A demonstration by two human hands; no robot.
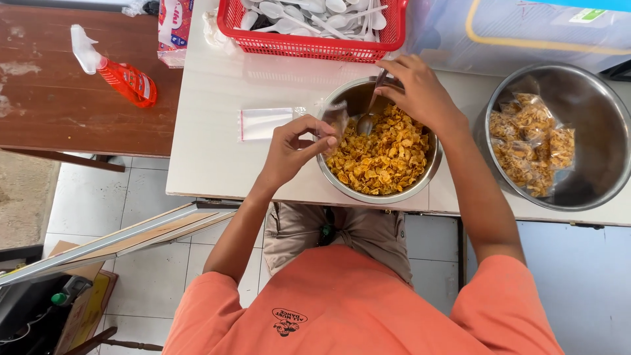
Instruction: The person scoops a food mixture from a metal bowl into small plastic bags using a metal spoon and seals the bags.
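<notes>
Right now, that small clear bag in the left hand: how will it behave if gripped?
The clear bag is thin film, pinched open by the left hand, so probably floppy and very light. Its glossy surface likely slips. It may crumple against the bowl rim.

White tabletop (217, 131) in even daylight, its edge chipped near the front. Beside it on the left, a worn brown wooden table (59, 112) with scuffed patches. Pale square floor tiles (98, 204) with dark grout below. A long framed panel (112, 240) leans at lower left, above a cardboard box (82, 306).
</notes>
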